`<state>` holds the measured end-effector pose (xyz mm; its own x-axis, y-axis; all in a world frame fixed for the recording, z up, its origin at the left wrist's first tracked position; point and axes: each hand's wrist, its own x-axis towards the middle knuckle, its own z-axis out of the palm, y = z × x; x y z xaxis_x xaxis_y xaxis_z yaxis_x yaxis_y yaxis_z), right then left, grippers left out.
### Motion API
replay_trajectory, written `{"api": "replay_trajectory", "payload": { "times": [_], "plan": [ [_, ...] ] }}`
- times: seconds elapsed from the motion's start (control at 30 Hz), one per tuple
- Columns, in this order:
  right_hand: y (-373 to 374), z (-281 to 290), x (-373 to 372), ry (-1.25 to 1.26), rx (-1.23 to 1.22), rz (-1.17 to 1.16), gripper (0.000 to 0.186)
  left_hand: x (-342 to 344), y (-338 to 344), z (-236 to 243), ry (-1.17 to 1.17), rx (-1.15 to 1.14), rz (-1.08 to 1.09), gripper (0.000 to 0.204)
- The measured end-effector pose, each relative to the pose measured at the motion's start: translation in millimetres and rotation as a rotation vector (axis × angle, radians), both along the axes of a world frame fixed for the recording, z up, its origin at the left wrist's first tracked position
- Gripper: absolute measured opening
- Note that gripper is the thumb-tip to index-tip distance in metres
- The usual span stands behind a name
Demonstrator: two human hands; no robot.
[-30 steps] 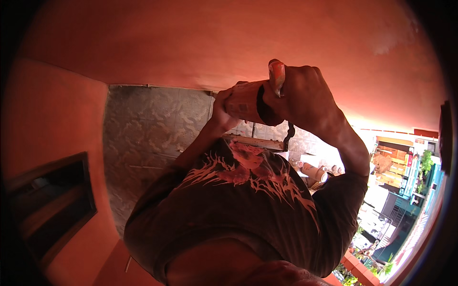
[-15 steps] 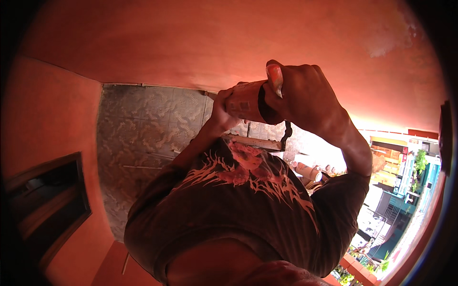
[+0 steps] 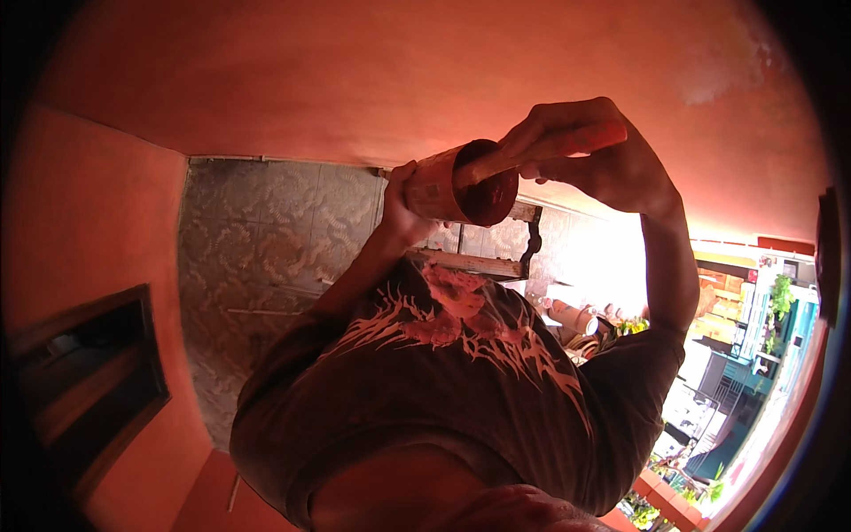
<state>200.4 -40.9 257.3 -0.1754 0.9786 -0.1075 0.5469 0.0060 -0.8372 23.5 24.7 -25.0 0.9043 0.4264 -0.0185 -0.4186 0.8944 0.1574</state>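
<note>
A round paint can [image 3: 433, 188], tilted with its mouth to the right, rests in my left hand [image 3: 403, 213], whose fingers wrap round its bottom end. Dark red paint [image 3: 498, 197] shows inside the mouth. My right hand [image 3: 589, 168] is closed round a paintbrush [image 3: 554, 146] with a red-smeared handle end. The brush slants down into the can, and its tip lies inside the opening near the upper rim. Both hands are raised in front of my chest, close to the wall.
An orange-red wall [image 3: 310, 80] spans the far side, with a pale patch [image 3: 727, 75] at upper right. Below the hands stands a wooden frame [image 3: 479, 262] on the patterned tile floor [image 3: 257, 230]. A dark-framed window [image 3: 89, 372] is at left. Bright outdoor space with plants [image 3: 780, 310] lies right.
My right hand has turned and shifted right, bringing the brush into view with its tip in the can. The can has moved slightly left, and its mouth is now visible.
</note>
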Motion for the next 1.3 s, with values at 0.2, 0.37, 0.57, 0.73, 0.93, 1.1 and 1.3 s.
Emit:
{"api": "replay_trajectory", "payload": {
  "times": [0.2,0.37,0.57,0.73,0.93,1.1,1.3],
  "plan": [
    [1.6,-16.8,1.6,0.114,0.048,0.158,0.010,1.0,-2.5,3.1,0.087,-0.099,0.034,0.054],
    [6.2,-10.0,1.8,-0.190,0.025,0.239,0.008,0.4,-1.2,10.5,0.111,-0.067,0.066,0.054],
    [18.5,2.2,-7.4,-0.351,0.034,0.390,0.010,1.5,-8.6,7.4,0.123,0.033,0.092,0.058],
    [28.6,10.0,-15.5,-0.491,-0.015,0.458,0.013,1.1,-10.2,9.4,0.097,0.029,0.070,0.058],
    [36.1,15.7,-21.4,-0.491,-0.104,0.439,0.012,4.1,-8.6,0.9,-0.163,0.015,0.014,0.055],
    [34.5,18.1,-26.7,-0.562,-0.089,0.390,0.013,2.5,-10.1,3.4,-0.142,0.007,-0.006,0.052],
    [38.9,26.6,-32.3,-0.632,-0.136,0.346,0.015,0.4,-10.0,-6.2,-0.069,-0.031,-0.005,0.050]
  ]
}}
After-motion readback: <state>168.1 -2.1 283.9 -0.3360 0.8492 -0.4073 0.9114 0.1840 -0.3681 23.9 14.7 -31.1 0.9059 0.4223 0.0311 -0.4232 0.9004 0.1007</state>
